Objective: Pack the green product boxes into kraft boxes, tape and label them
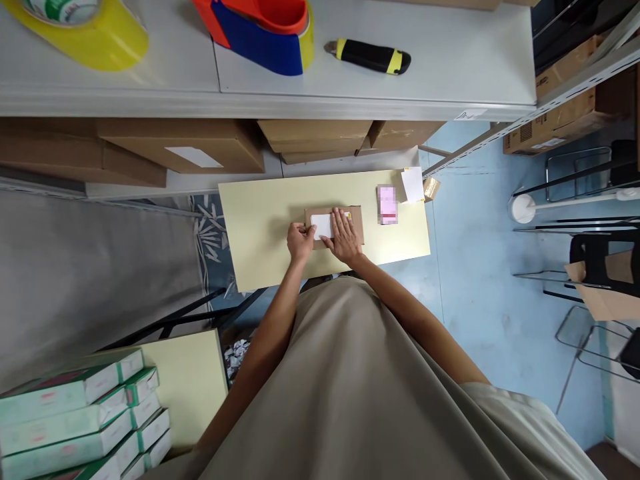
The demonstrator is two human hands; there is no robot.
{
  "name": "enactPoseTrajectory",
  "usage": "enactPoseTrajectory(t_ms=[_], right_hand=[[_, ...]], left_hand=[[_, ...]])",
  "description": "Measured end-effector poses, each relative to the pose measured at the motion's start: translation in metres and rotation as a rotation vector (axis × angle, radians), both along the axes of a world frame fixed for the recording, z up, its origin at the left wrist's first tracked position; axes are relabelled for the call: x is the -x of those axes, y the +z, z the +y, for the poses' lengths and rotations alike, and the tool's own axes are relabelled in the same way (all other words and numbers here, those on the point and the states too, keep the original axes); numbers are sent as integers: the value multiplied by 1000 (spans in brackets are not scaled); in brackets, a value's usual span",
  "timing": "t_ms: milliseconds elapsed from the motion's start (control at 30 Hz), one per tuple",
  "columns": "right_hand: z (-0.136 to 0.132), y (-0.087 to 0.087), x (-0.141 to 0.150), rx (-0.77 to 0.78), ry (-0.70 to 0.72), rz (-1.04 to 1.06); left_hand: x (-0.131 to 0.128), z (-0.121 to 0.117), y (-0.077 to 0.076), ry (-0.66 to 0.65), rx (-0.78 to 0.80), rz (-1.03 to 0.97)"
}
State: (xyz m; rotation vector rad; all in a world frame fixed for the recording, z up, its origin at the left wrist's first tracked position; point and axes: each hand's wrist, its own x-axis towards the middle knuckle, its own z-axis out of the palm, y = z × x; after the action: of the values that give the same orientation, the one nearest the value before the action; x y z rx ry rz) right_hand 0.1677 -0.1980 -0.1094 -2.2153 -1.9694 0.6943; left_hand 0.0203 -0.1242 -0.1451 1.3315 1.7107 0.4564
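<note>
A small brown cardboard box (357, 219) lies flat on the pale yellow table (265, 220), with a white label (321, 225) on its top. My left hand (300, 241) grips the box at its left end, fingers curled and thumb by the label's lower-left edge. Flat across the label's right part rests my right hand (345, 239), open, its fingers stretched out and pointing away from me. It hides part of the label and the box top. To the right of the box are a pink printed pad or packet (387, 205) and a stack of white paper (413, 185).
Above the table, a grey shelf (450, 60) carries a utility knife (370, 56), a red-and-blue tape dispenser (265, 33) and a yellow tape roll (110, 37). Cardboard boxes (315, 137) sit underneath. Green-and-white boxes (100, 413) are stacked lower left; folding chairs (595, 257) stand right.
</note>
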Motion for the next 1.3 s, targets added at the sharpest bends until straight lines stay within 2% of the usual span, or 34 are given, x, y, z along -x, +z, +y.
enactPoseTrajectory(t_ms=[200, 333, 400, 567, 667, 833, 1033, 1100, 1200, 1300], right_hand=[[7, -11, 31, -5, 92, 21], [-9, -13, 20, -7, 138, 27], [-18, -12, 8, -10, 70, 11], [-30, -12, -18, -27, -240, -17], [-36, -14, -26, -13, -352, 29], [-55, -20, -42, -6, -473, 264], [-64, -25, -67, 12, -719, 593], [-59, -28, -73, -4, -730, 698], [-50, -31, -81, 0, -675, 832], [-51, -21, -92, 50, -635, 924]], left_hand=[[2, 3, -8, 105, 109, -189], [0, 2, -12, 183, 119, -281], [0, 2, -15, 181, 95, -290], [2, -3, -21, 104, 38, -259], [5, -8, -20, 60, -33, -211], [8, -16, -17, 18, -113, -134], [17, -29, -11, 20, -17, -175], [20, -37, -8, 30, 6, -203], [18, -50, -4, 75, 19, -212], [9, -65, 6, 126, 15, -160]])
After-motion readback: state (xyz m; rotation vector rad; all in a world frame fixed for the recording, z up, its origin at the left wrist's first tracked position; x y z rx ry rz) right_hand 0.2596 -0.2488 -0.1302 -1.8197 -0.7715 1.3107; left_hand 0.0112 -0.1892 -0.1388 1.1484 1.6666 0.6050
